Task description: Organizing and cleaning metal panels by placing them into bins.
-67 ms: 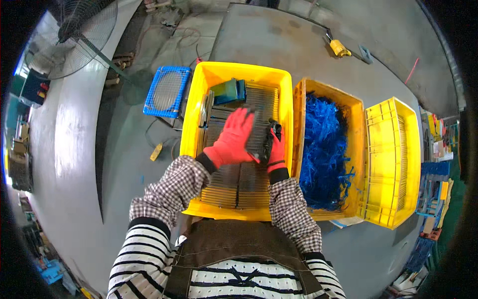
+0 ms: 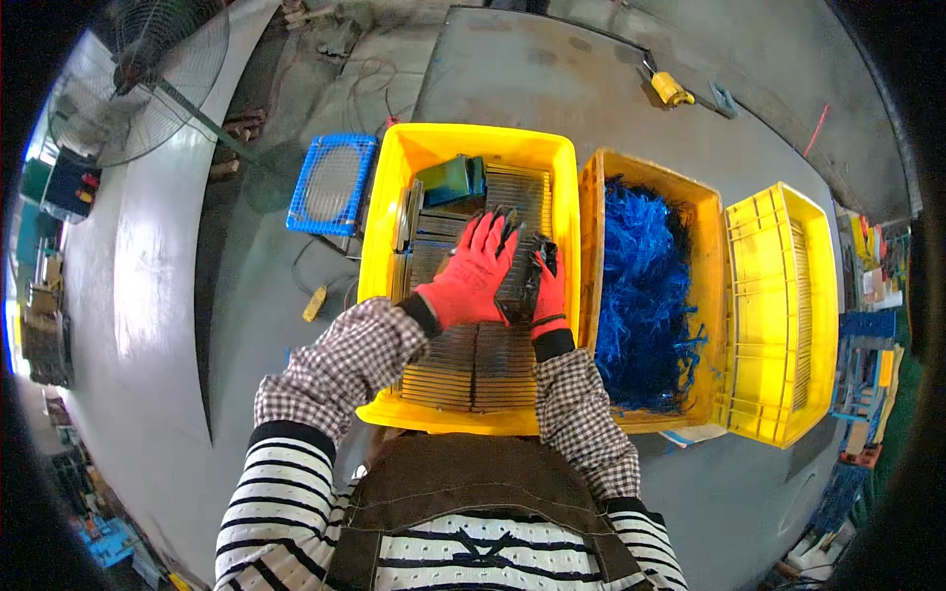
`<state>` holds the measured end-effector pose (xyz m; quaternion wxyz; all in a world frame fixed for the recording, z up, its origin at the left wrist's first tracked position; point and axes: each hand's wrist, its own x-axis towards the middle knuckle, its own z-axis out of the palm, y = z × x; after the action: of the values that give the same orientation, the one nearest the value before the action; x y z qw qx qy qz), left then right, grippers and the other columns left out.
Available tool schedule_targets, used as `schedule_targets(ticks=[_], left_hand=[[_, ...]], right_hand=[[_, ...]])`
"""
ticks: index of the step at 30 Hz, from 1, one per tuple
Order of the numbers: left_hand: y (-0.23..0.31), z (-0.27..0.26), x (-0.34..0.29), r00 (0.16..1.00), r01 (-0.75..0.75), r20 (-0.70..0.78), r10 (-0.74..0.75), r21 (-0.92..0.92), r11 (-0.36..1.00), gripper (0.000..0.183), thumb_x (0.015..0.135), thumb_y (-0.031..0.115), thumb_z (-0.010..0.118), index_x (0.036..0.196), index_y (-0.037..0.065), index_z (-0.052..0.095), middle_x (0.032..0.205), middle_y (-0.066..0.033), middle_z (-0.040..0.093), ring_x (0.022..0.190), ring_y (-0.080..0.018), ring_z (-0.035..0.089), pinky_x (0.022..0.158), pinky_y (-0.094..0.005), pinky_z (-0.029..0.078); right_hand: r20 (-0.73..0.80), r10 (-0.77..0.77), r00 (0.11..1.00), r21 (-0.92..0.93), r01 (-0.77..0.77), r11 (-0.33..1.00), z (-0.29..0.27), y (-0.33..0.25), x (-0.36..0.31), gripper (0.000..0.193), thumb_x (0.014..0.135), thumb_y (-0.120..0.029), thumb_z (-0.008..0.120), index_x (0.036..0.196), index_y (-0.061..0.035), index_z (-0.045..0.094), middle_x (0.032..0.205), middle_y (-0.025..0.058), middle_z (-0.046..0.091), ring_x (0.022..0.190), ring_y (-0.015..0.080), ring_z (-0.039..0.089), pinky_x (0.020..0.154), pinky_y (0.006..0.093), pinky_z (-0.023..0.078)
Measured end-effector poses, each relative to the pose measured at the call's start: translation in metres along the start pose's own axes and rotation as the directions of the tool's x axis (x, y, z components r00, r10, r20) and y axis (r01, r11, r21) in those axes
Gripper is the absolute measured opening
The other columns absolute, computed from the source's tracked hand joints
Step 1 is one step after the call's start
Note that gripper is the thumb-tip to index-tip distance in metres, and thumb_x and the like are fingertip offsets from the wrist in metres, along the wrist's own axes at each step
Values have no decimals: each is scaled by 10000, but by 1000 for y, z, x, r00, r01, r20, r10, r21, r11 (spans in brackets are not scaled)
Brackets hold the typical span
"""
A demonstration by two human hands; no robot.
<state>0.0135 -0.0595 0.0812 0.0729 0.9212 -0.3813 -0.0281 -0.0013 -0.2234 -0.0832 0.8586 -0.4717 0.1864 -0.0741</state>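
Observation:
A deep yellow bin (image 2: pixel 564 177) in front of me holds rows of thin metal plates (image 2: pixel 443 379) packed on edge. My left hand (image 2: pixel 475 274), in a red glove with black fingertips, lies across the middle of the rows, fingers stretched forward and slightly apart. Along the bin's right inner side is my right hand (image 2: pixel 549 291), gloved alike, its black-coated palm turned left against the plates. Its fingers point forward, partly bent, around nothing that I can make out. Dark green blocks (image 2: pixel 451 182) lie on the plates at the bin's far end.
To the right, an older yellow bin (image 2: pixel 711 266) contains tangled blue strips (image 2: pixel 641 286). A tilted yellow crate (image 2: pixel 764 315) stands beyond it. Left of my bin is a stool with a blue-framed top (image 2: pixel 333 182). A large fan (image 2: pixel 138 74) stands at the far left.
My left hand has settled lower onto the plates, its fingers now more distinct and spread. The right hand stays at the bin's right side, almost unmoved.

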Motion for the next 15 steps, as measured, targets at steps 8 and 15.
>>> schedule_targets(ticks=[8,15], left_hand=[[-7,13,17,981,60,181,-62,17,998,1049,496,447,758,1344,9,324,1130,-198,477,1067,-360,447,905,-461,353],[-61,59,-29,942,36,-149,-301,-846,532,1119,488,203,869,1407,46,250,1383,-154,358,1301,-285,337,1085,-386,268]], right_hand=[[173,-89,981,-53,100,994,3,-9,-16,447,996,-291,362,1342,-10,394,1324,66,453,1190,183,433,1008,301,353],[-122,203,972,256,-167,952,26,-17,-57,584,944,-511,371,1273,-38,466,1197,75,564,1057,219,543,940,333,430]])
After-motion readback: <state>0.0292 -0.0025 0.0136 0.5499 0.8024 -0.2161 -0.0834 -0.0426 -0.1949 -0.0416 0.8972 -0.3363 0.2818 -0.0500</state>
